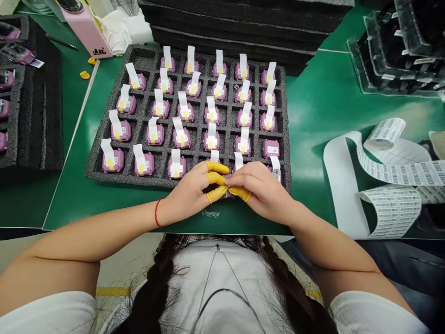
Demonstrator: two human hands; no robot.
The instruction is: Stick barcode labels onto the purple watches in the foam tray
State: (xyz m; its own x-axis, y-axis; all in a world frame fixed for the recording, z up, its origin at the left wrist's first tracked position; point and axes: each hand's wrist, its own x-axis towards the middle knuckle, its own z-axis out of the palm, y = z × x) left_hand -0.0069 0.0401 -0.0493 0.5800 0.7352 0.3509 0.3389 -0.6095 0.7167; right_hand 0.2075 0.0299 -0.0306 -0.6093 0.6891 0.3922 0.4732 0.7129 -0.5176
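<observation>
Both my hands meet at the front edge of a black foam tray (153, 183). Yellow finger cots cover several fingertips. My left hand (194, 185) is closed around a small purple device (227, 192), mostly hidden by the fingers. My right hand (260, 190) has its fingers pinched at the same device, touching a small pale piece on it. Purple square devices fill most of the tray's compartments. Most have a white paper strip with a yellow end stuck on and standing up. One purple device (271, 149) at the right carries only a printed label.
Black foam trays (225, 28) are stacked behind. Another tray stack (34, 116) with purple devices stands left. A pink bottle (86, 30) is at the back left. Curled rolls of printed labels (392, 208) lie right, and clear plastic trays (385, 69) sit at the back right.
</observation>
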